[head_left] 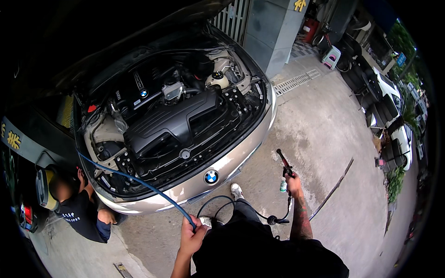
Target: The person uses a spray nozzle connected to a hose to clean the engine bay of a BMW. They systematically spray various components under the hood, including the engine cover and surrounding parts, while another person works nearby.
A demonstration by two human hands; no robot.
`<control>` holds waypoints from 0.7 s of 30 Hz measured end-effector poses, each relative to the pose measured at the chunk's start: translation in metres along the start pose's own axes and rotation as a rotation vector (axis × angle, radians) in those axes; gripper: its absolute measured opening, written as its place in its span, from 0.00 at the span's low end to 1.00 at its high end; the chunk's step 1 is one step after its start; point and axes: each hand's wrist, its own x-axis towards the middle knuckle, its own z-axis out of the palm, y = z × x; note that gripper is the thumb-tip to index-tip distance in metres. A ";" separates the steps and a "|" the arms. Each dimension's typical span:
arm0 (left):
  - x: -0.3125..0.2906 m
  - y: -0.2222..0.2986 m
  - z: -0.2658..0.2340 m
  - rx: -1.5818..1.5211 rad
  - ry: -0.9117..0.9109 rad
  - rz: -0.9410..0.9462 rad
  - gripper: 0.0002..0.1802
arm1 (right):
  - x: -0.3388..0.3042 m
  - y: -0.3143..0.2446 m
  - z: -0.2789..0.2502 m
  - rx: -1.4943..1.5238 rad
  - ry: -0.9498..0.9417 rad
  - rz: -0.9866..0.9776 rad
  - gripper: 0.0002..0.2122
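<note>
My left hand (190,238) is closed round a blue hose (153,187), in front of the car's bumper. The hose runs over the car's front left corner to this hand, then loops low past my shoes. Out to the right, my right hand (293,184) grips a black spray gun (284,160) with a long nozzle pointing up and away. A small greenish bottle (283,186) hangs under the gun. From beneath that hand a line runs down to a dark round fitting (273,220). The gun is apart from the car.
A beige car (232,173) stands ahead with its hood raised and engine (176,118) exposed. Another person (83,213) crouches by its left side. A drain grate (297,82), a small stool (331,57) and parked vehicles (389,95) are farther right. A dark strip (333,191) crosses the concrete.
</note>
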 end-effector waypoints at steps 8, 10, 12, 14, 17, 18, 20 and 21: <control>0.049 0.019 0.054 -0.332 0.294 -0.142 0.21 | 0.103 -0.142 -0.016 -0.016 -0.107 -0.127 0.08; 0.060 0.014 0.064 -0.350 0.332 -0.133 0.21 | 0.138 -0.174 -0.015 -0.055 -0.131 -0.144 0.08; 0.071 0.010 0.073 -0.350 0.356 -0.112 0.21 | 0.171 -0.205 -0.009 -0.103 -0.148 -0.164 0.08; 0.086 0.009 0.083 -0.351 0.397 -0.111 0.19 | 0.208 -0.230 -0.001 -0.211 -0.132 -0.242 0.10; 0.098 0.009 0.095 -0.349 0.451 -0.116 0.18 | 0.266 -0.261 0.012 -0.313 -0.161 -0.259 0.14; 0.101 0.009 0.096 -0.351 0.456 -0.094 0.18 | 0.269 -0.280 0.015 -0.329 -0.178 -0.251 0.14; 0.110 0.013 0.103 -0.354 0.486 -0.080 0.18 | 0.298 -0.292 0.018 -0.379 -0.213 -0.268 0.13; 0.113 0.014 0.106 -0.364 0.504 -0.081 0.18 | 0.309 -0.297 0.020 -0.373 -0.243 -0.270 0.13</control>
